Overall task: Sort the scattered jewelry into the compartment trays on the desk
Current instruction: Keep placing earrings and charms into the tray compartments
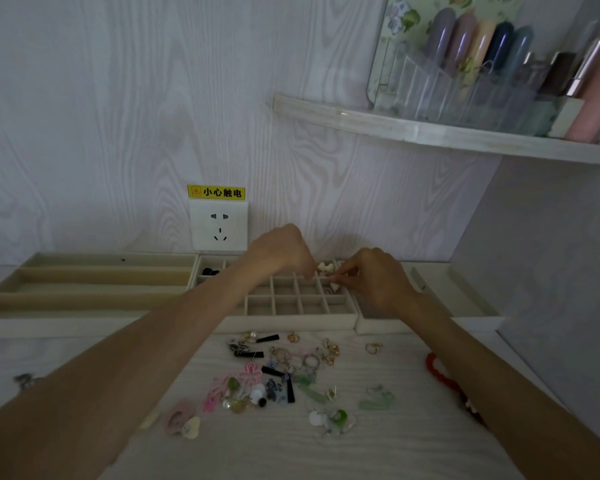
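Note:
A beige grid tray (291,318) with many small square compartments stands at the back of the desk. Both hands hover over its far right compartments. My left hand (281,252) pinches one end of a cream heart-shaped earring (326,267), and my right hand (374,275) pinches another small cream piece (334,286) just below it. A black item (210,271) lies in a far left compartment. Scattered jewelry (284,372) lies on the desk in front of the tray: gold rings, black bars, pink knots, green and white pieces.
A long-slot beige tray (84,289) stands left of the grid tray, and another tray (430,320) sits to its right. A red bead bracelet (437,372) lies under my right forearm. A wall socket (219,225) is behind; a shelf (430,133) with cosmetics hangs upper right.

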`<state>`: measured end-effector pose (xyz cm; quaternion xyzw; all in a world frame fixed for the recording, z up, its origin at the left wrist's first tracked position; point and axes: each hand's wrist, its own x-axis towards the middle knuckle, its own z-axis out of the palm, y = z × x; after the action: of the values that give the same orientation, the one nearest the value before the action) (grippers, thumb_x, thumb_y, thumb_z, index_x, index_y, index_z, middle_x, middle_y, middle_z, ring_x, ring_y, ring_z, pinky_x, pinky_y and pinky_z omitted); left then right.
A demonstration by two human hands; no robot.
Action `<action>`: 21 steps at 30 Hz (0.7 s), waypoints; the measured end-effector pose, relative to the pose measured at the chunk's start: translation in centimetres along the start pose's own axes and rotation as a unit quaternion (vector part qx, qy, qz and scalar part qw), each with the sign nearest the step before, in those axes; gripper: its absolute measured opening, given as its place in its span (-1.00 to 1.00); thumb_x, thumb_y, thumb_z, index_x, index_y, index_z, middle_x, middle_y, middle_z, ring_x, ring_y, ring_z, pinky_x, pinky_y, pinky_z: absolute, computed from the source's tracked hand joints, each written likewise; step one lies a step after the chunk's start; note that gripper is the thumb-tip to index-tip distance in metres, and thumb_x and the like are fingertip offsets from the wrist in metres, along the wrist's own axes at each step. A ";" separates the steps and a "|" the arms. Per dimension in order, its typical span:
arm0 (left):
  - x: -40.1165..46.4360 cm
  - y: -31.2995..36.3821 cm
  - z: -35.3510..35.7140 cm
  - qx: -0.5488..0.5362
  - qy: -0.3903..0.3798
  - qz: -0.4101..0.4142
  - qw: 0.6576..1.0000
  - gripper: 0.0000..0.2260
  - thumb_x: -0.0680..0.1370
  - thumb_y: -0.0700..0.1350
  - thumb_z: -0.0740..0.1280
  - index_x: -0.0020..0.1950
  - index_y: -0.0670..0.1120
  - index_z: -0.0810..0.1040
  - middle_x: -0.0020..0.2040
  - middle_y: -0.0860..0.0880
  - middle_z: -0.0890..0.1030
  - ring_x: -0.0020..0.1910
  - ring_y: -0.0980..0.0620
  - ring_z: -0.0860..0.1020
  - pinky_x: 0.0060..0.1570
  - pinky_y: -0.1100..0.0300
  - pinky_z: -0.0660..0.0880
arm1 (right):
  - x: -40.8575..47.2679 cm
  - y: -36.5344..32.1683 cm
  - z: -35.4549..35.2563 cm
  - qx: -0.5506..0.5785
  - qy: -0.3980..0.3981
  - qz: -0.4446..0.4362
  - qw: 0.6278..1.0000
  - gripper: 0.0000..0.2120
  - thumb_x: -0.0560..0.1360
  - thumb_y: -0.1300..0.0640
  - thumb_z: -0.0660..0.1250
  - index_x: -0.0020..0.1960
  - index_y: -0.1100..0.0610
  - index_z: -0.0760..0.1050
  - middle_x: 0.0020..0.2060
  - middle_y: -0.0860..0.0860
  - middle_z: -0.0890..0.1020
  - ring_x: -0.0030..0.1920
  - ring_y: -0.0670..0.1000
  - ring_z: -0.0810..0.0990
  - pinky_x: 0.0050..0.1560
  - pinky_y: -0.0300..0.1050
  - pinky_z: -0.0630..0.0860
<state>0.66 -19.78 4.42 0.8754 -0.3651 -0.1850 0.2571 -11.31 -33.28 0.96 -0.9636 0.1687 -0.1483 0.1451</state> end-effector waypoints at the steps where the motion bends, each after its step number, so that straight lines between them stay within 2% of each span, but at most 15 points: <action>1: -0.2 -0.1 -0.2 0.000 0.000 0.002 1.000 -0.51 0.13 0.00 0.51 0.02 -0.10 0.66 -0.01 -0.01 0.66 0.00 0.03 0.61 0.09 0.03 0.56 | 0.0 0.0 -0.1 0.002 -0.007 -0.001 1.000 -0.84 0.45 -0.05 0.40 -0.04 -0.03 0.67 -0.18 -0.05 0.70 -0.30 -0.17 0.52 -0.32 -0.28 0.37; 5: -1.5 -0.3 -1.2 -0.005 0.003 0.001 1.000 -0.46 0.07 0.00 0.46 0.03 -0.10 0.65 0.00 -0.02 0.65 0.01 0.02 0.59 0.12 0.04 0.55 | -0.4 0.0 -0.4 0.011 -0.013 0.005 1.000 -0.86 0.46 -0.04 0.39 -0.04 -0.05 0.67 -0.21 -0.04 0.70 -0.28 -0.10 0.58 -0.24 -0.15 0.47; 8: -2.6 -0.8 -1.9 -0.011 0.004 -0.006 1.000 -0.58 0.18 -0.06 0.51 0.02 -0.09 0.66 0.02 -0.02 0.64 0.02 0.02 0.59 0.13 0.04 0.54 | -0.7 -0.2 -0.5 0.019 -0.019 0.021 0.999 -0.85 0.46 -0.04 0.39 -0.03 -0.05 0.67 -0.20 -0.03 0.70 -0.24 -0.07 0.60 -0.24 -0.15 0.48; 11: -3.9 -1.8 -2.5 -0.020 0.005 -0.003 1.000 -0.55 0.15 -0.04 0.49 0.02 -0.11 0.67 0.05 -0.05 0.65 0.04 0.01 0.59 0.15 0.02 0.54 | -1.1 -0.3 -0.7 0.025 -0.004 0.034 0.999 -0.85 0.47 0.00 0.39 -0.01 -0.01 0.67 -0.12 -0.01 0.71 -0.16 -0.04 0.62 -0.14 -0.10 0.55; 13: -5.1 -2.8 -3.0 -0.029 0.001 0.002 1.000 -0.65 0.25 -0.08 0.51 0.00 -0.12 0.69 0.03 -0.05 0.66 0.04 0.02 0.60 0.18 0.03 0.52 | -1.3 -0.7 -1.0 0.028 0.021 0.037 0.999 -0.84 0.47 0.04 0.39 0.01 0.03 0.67 -0.06 0.02 0.70 -0.11 -0.03 0.63 -0.06 -0.06 0.56; 15: -6.3 -3.7 -3.6 -0.035 -0.001 0.012 0.999 -0.77 0.36 -0.14 0.50 -0.01 -0.12 0.70 0.00 0.00 0.67 0.03 0.07 0.58 0.16 0.11 0.51 | -1.5 -1.6 -1.7 0.041 0.050 0.038 0.997 -0.82 0.46 0.02 0.40 0.01 0.06 0.67 -0.05 -0.01 0.70 -0.08 -0.05 0.63 -0.04 -0.14 0.54; 18: -9.2 -5.1 -4.3 -0.037 0.007 0.040 0.998 -0.89 0.43 -0.16 0.45 -0.07 -0.04 0.71 -0.22 0.12 0.63 -0.15 0.13 0.56 -0.10 0.29 0.47 | -2.2 -4.4 -2.2 0.091 0.043 0.017 0.995 -0.82 0.44 0.01 0.42 -0.02 0.06 0.67 -0.12 -0.04 0.70 -0.17 -0.15 0.59 -0.11 -0.29 0.47; 21: -11.6 -6.7 -4.7 -0.030 0.008 0.046 0.998 -0.88 0.45 -0.12 0.45 -0.04 -0.02 0.70 -0.19 0.15 0.61 -0.09 0.13 0.56 -0.01 0.25 0.46 | -3.9 -7.7 -1.9 0.116 -0.024 -0.014 0.993 -0.84 0.42 0.02 0.44 -0.05 0.05 0.68 -0.28 -0.10 0.66 -0.36 -0.27 0.52 -0.28 -0.44 0.40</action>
<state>-0.98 -5.75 5.85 0.8511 -0.3974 -0.1765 0.2942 -13.28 -25.37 4.25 -0.9458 0.1330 -0.1456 0.2581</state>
